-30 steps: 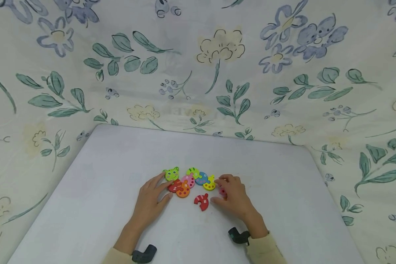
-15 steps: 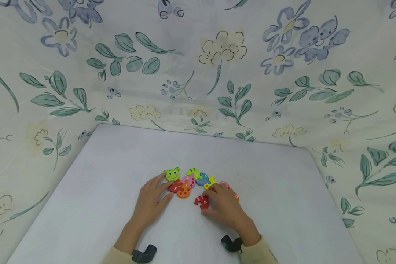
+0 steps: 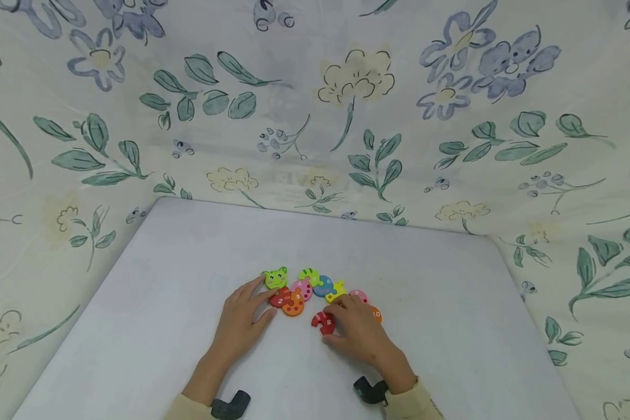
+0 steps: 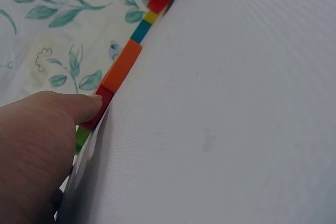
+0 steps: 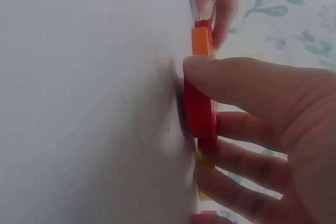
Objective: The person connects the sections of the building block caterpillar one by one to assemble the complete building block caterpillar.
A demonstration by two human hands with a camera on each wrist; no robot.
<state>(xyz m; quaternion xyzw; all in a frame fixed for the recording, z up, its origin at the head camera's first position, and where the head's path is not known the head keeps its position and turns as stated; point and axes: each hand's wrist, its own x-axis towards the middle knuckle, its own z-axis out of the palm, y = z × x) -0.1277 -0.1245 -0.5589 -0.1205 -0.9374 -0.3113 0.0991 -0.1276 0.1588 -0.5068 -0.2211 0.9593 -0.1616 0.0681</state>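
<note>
Lower centre, our right hand [image 3: 359,332] pinched the red piece [image 3: 322,321] to move it, while our relaxed left hand [image 3: 240,322] pressed the puzzle chain [image 3: 294,289] steady on the table [image 3: 189,262].

Puzzle pieces [image 3: 307,289] — thick, flat-cut, painted in matt colours, seemingly wood. The red piece [image 5: 199,111] at 6 o'clock shows smooth edges. Table [image 3: 163,280] — matt, finely textured. Printed floral cloth [image 3: 346,116] behind, soft.
</note>
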